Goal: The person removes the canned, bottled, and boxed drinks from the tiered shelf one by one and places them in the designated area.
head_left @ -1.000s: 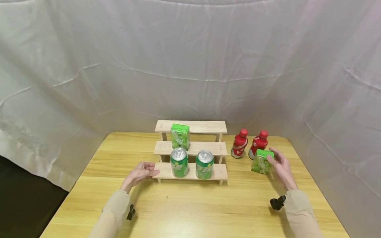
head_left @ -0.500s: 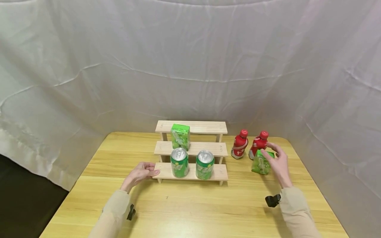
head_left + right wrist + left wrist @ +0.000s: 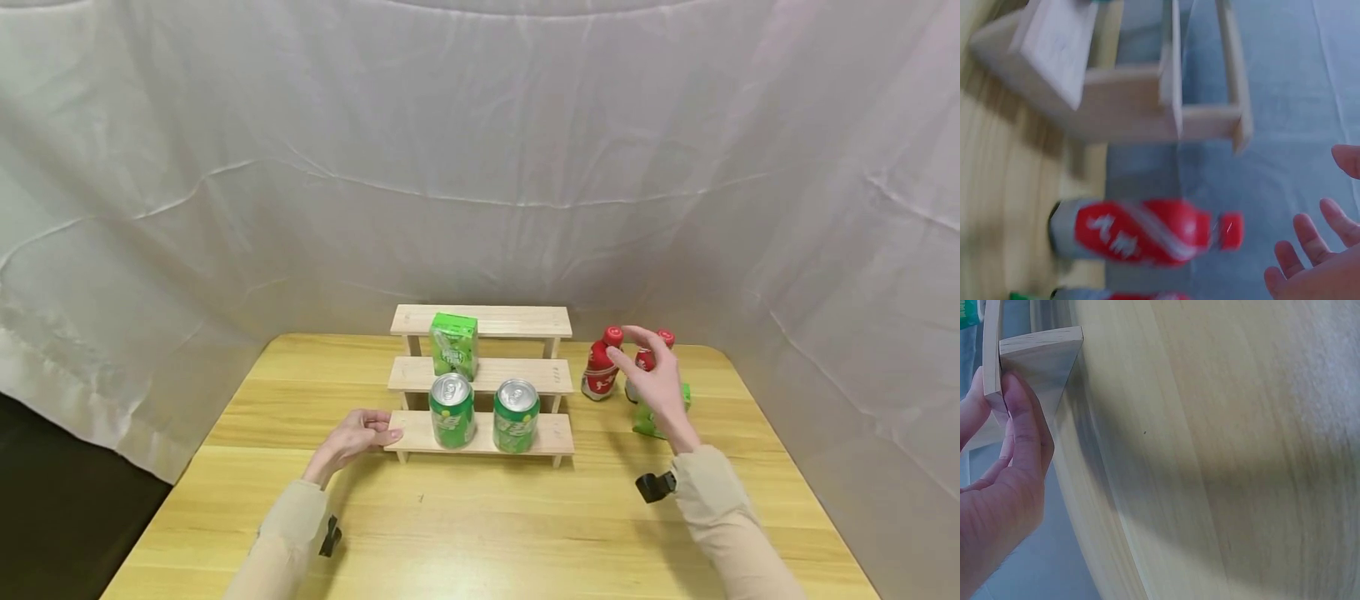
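Note:
My left hand pinches the left end of the lowest board of a three-tier wooden shelf; the left wrist view shows thumb and fingers on either face of the board. My right hand is in the air beside the left red bottle, fingers spread and holding nothing. In the right wrist view, a gap separates the fingers from that bottle's cap. The hand partly hides a second red bottle and a green drink carton on the table.
Another green carton stands upright on the middle board, toward the left. Two green soda cans, a left can and a right can, stand on the lowest board. A grey curtain encloses the wooden table behind and at the sides.
My right hand has let go of the right green carton and moved left, toward the left red bottle. The carton stays where it was. My left hand keeps its grip on the shelf.

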Tool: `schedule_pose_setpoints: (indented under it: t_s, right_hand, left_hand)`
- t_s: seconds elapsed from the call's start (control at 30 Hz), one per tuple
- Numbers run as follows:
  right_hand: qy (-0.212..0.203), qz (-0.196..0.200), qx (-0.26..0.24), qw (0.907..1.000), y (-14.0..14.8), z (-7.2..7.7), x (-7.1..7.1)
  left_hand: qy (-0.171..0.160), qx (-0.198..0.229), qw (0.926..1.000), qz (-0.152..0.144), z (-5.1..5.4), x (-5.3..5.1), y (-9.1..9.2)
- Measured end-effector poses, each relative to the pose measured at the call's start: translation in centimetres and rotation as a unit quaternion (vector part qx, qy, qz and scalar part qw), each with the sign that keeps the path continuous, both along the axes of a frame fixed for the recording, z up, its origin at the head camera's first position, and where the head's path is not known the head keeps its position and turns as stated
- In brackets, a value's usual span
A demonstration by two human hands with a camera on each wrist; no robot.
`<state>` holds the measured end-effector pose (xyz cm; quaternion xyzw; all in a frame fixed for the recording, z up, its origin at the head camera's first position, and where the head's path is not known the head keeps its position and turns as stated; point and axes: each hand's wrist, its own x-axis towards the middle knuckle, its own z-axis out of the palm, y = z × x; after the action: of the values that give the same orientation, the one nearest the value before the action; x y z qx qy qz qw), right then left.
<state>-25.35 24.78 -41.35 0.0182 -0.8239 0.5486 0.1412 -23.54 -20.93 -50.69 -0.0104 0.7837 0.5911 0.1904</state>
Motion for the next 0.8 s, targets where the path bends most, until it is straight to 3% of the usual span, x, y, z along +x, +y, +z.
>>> schedule_pose_setpoints:
  t_s: [0.47, 0.8]
  right_hand:
    - [-0.015, 0.13, -0.031, 0.991, -6.4, 3.4, -1.9]
    - [-0.035, 0.189, -0.073, 0.9786, -10.3, 3.7, -3.2]
  left_hand:
    - [0.0, 0.005, 1.0, 0.0, 0.0, 0.1, 0.0]
    - [0.002, 0.013, 0.9999, -0.01, -0.1, 0.1, -0.1]
